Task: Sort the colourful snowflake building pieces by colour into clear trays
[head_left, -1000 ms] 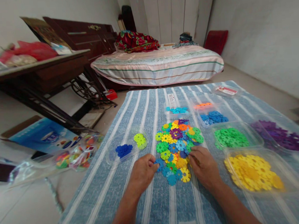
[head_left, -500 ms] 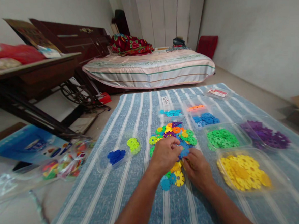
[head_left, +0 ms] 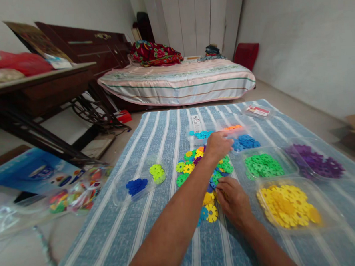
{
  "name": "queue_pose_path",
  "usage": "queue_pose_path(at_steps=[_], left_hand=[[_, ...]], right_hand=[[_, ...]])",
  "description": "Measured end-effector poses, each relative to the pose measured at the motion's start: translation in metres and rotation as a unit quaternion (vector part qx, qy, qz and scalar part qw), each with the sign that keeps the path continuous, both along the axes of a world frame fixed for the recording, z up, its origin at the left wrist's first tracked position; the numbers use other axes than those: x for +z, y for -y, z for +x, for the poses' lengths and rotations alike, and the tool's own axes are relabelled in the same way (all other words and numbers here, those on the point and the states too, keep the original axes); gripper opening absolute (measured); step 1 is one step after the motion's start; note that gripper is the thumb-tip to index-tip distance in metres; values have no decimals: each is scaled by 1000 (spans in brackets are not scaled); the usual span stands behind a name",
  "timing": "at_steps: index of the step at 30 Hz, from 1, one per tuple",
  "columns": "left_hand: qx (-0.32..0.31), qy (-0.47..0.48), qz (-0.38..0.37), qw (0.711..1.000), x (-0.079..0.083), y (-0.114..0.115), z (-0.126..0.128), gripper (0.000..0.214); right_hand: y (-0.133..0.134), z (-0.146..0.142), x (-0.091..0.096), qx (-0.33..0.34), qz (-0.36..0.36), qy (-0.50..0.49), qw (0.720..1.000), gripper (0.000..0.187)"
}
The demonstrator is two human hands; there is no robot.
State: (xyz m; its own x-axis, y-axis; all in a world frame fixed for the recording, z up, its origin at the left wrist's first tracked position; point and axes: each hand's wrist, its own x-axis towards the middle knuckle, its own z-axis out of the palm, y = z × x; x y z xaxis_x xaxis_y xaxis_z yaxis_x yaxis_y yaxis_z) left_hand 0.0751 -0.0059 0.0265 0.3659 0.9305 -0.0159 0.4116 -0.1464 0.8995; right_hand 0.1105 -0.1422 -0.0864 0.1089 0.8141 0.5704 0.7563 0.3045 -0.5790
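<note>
My left hand (head_left: 219,147) is stretched over the far right edge of a mixed heap of flower-shaped plastic discs (head_left: 188,168). Its closed fingertips point at a clear tub of blue discs (head_left: 246,141). Some blue shows by these fingertips, but I cannot tell whether it is a disc they hold or one in the tub. At the near right side of the heap rests my right hand (head_left: 235,201). Its fingers are curled together against the discs, and what they pinch is hidden. A green disc (head_left: 216,176) lies just beyond them. My left forearm covers part of the heap.
Clear tubs hold green discs (head_left: 263,164), yellow discs (head_left: 285,204), purple discs (head_left: 317,160), light blue discs (head_left: 203,134) and orange discs (head_left: 233,127). On the left are dark blue discs (head_left: 137,186) and lime discs (head_left: 157,172). A striped cloth (head_left: 159,222) lies underneath; a bed (head_left: 177,83) stands behind.
My left hand has moved from the heap away and right to the blue discs' tub. The blue disc between my hands is gone from that spot. My right hand has hardly moved.
</note>
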Motion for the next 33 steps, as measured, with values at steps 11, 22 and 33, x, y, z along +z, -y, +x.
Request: queue_pose_path(at_steps=[11, 22, 33], left_hand=[[3, -159, 63, 985, -15, 49, -128, 14], [-4, -325, 14, 945, -34, 123, -172, 10], [-10, -294, -26, 955, -40, 131, -163, 6]], right_hand=[[1, 2, 1, 5, -11, 10, 1000, 18], [3, 5, -2, 5, -2, 16, 1000, 16], [3, 5, -2, 9, -6, 22, 1000, 15]])
